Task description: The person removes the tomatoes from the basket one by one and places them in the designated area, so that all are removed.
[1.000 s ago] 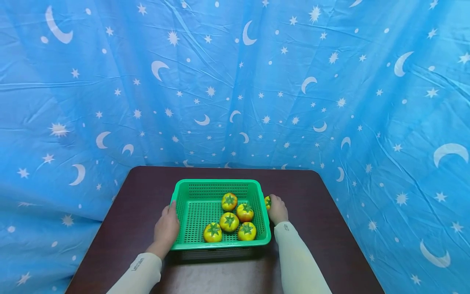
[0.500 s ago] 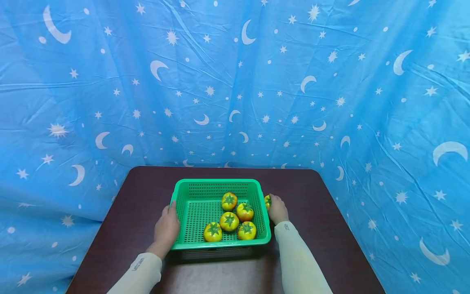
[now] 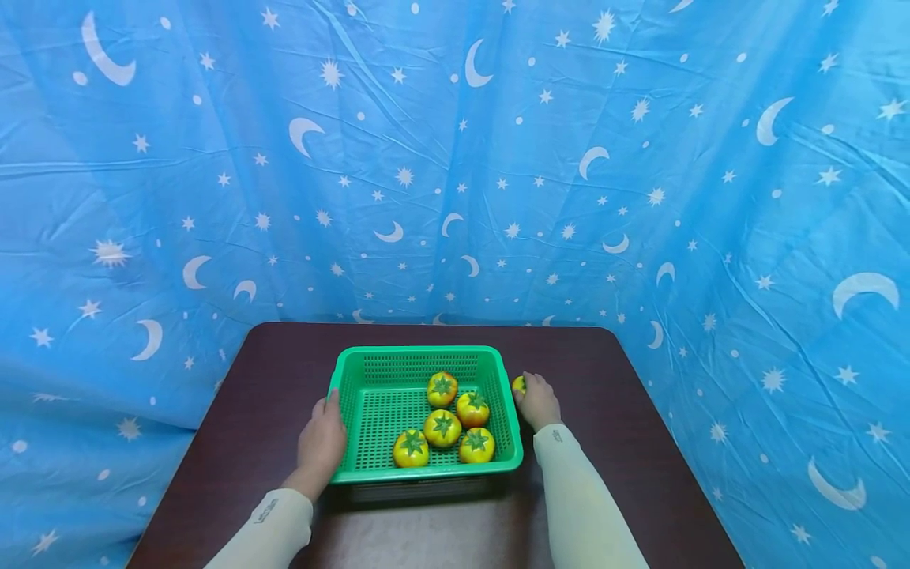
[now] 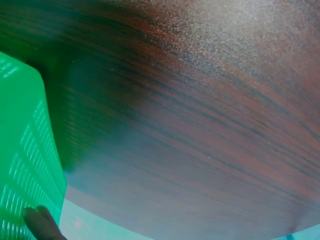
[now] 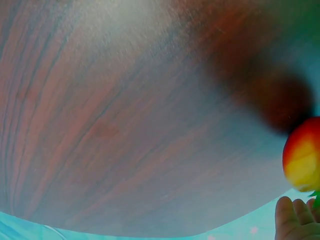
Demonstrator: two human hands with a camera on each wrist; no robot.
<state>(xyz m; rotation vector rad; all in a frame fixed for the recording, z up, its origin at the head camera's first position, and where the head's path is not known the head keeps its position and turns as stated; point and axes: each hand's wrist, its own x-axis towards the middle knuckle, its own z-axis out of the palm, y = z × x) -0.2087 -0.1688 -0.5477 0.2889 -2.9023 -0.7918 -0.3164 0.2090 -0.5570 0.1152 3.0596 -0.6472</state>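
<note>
A green plastic basket [image 3: 426,476] with slotted walls stands on the table. My left hand [image 3: 322,437] grips its left side, fingers against the outer wall [image 4: 34,165]. Inside, towards the right, lie several yellow-red tomatoes [image 3: 442,427] with green star-shaped tops. Just outside the right wall, my right hand [image 3: 540,401] holds another tomato [image 3: 519,384], thumb and fingers about it and mostly hiding it from above. In the right wrist view this tomato [image 5: 304,159] is cut off by the frame edge, with the fingers [image 5: 285,216] beside its green top.
The dark brown wooden table [image 3: 626,466] has rounded far corners. A blue curtain [image 3: 426,197] with white moons and stars hangs behind it and along the sides.
My right hand has shifted slightly and its digits now cover more of the tomato outside the basket. The left hand, the basket and the tomatoes in it stay put.
</note>
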